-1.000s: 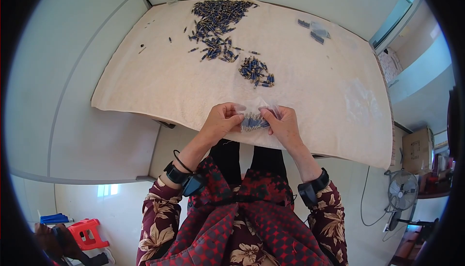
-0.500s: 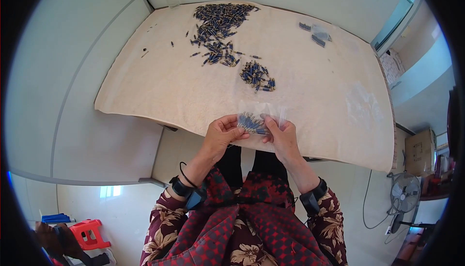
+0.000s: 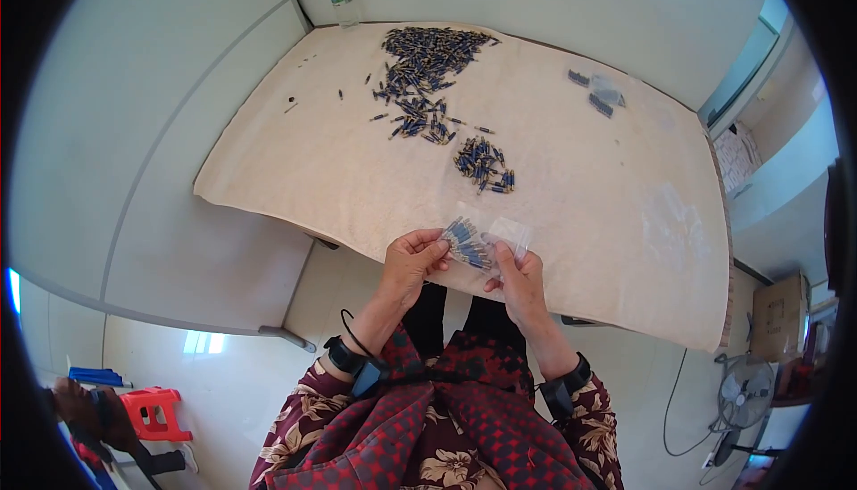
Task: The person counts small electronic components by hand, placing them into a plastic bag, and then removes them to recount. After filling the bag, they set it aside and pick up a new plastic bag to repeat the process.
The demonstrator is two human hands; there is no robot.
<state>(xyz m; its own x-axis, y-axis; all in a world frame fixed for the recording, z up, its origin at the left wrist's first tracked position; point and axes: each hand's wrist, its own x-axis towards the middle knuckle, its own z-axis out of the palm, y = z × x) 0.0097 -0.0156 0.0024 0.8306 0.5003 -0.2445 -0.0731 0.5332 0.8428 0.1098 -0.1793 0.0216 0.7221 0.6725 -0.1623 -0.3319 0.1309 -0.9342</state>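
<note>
1. Since earlier, the clear bag (image 3: 510,233) of blue parts (image 3: 466,244) is tilting, its right end dropping.
2. Left hand (image 3: 411,263) and right hand (image 3: 520,281) are pinching opposite sides, thumbs uppermost.
3. Forearms are angling inward, keeping it over the cloth's (image 3: 616,258) near edge.

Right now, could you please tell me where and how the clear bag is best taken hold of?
Probably pinch the clear bag by its part-free film beside the right hand, coming from the far side, where no fingers cover it; the blue parts bunch towards the left hand.
</note>
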